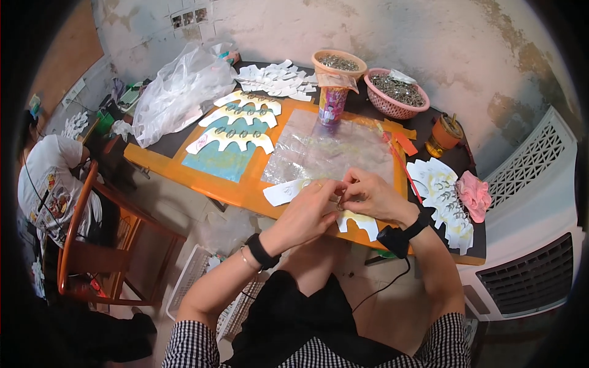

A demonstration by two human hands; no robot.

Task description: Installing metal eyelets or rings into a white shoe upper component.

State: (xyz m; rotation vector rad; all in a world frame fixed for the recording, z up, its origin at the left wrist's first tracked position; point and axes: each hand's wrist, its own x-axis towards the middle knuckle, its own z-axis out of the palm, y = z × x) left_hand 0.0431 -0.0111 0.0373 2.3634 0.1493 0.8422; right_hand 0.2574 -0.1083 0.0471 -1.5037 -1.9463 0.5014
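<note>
Two bare hands meet over one scalloped white strip (281, 192) at the near edge of the orange-bordered table (153, 161), part of it sticking out past that edge. Main risk, my read: strip creases or slips toward the floor if the pinch loosens, since the overhanging part looks unsupported. Uneven pull between the hands could also bend a tab. Right wrist's black box (392, 241) and its dangling cable (388, 283) might snag the strip or nudge the pile of white pieces (443, 205) just beside it. Peach bowl (317, 66) perched on a tall cup (331, 111) looks top-heavy; a far reach could tip it. Pose: left hand (314, 208) comes in from lower left, fingers angled right, clamped on the strip; right hand (373, 197) bent inward at the wrist, thumb and fingertips together, touching the left's. Anything pinched there: too small to tell. Elbows out, forearms converging.
</note>
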